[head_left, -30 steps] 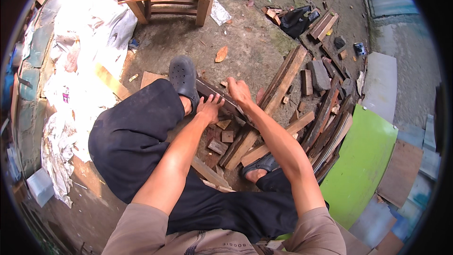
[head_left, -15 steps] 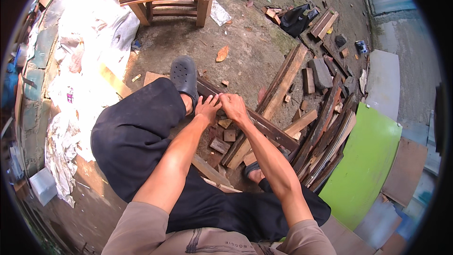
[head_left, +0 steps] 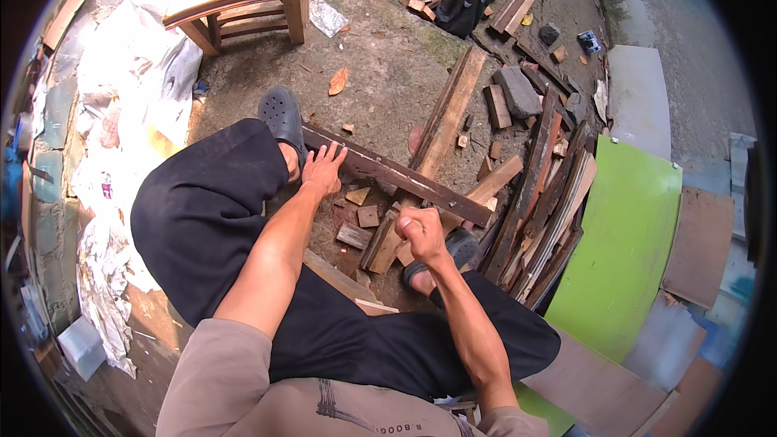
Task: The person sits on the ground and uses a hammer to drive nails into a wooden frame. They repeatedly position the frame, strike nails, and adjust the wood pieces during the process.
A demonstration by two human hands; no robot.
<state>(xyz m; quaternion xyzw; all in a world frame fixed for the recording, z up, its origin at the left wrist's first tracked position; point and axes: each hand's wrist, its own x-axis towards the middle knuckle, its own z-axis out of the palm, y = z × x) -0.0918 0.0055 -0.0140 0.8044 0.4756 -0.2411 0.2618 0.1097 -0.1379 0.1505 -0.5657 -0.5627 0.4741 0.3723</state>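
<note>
A dark brown wooden plank (head_left: 388, 171) lies slantwise before me, across a longer, lighter beam (head_left: 451, 113). My left hand (head_left: 324, 171) rests on the plank near its left end, fingers spread. That end sits beside the grey clog (head_left: 281, 113) on my left foot. My right hand (head_left: 422, 235) is closed in a fist, just on the near side of the plank and apart from it. Whatever the fist holds, if anything, is hidden by the fingers. Below the plank lie small wood offcuts (head_left: 368, 216).
A wooden stool (head_left: 251, 6) stands at the far left, near a crumpled white sheet (head_left: 133, 57). Stacked wood strips (head_left: 558, 202) and a green panel (head_left: 619, 251) lie to the right. Beyond the beam are a grey stone block (head_left: 516, 91) and a black plastic bag (head_left: 464, 6).
My right hand has left the plank, moving toward me and to the right. The left hand stays on the plank, fingers now more spread. The whole view has shifted.
</note>
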